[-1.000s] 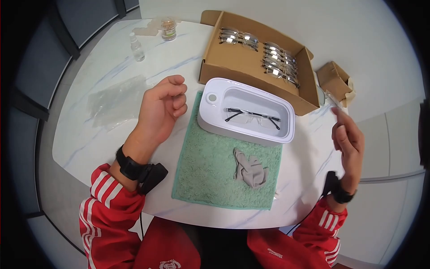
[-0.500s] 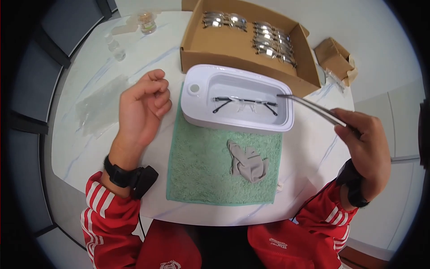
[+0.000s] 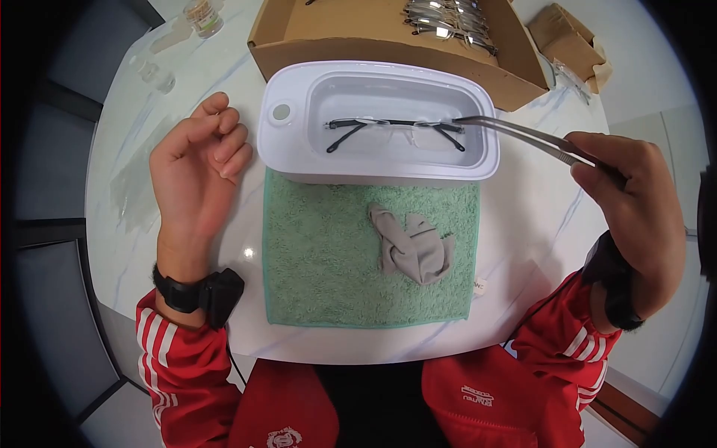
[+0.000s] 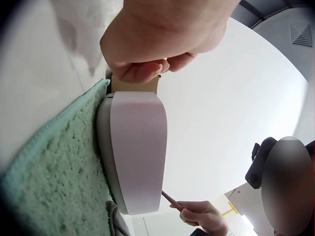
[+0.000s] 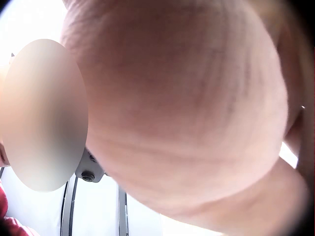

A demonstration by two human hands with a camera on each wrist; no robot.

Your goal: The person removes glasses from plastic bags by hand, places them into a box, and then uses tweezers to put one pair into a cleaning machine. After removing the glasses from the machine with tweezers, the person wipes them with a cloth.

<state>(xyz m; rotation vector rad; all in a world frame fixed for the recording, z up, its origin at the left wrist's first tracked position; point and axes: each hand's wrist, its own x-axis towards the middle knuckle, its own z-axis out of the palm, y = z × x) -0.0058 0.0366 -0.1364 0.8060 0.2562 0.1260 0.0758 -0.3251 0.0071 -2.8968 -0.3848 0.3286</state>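
Note:
In the head view my right hand pinches a pair of metal tweezers between thumb and fingers. Their tips reach over the right rim of a white ultrasonic cleaner, overlapping the right end of the eyeglasses lying in its basin. Those glasses have clear lenses and dark temples folded in. My left hand, loosely curled and holding nothing, is just left of the cleaner. The left wrist view shows the cleaner's side below that hand. In the right wrist view my right hand fills most of the picture and hides the tweezers.
A green towel lies under the cleaner's front, with a crumpled grey cloth on it. Behind stands a cardboard box holding several glasses. A spray bottle, a jar and a plastic sheet are at left.
My right hand has brought tweezers into view from the right and over the basin. The head view has tilted down and closer, so the cleaner sits higher and larger. My left hand stays loosely curled.

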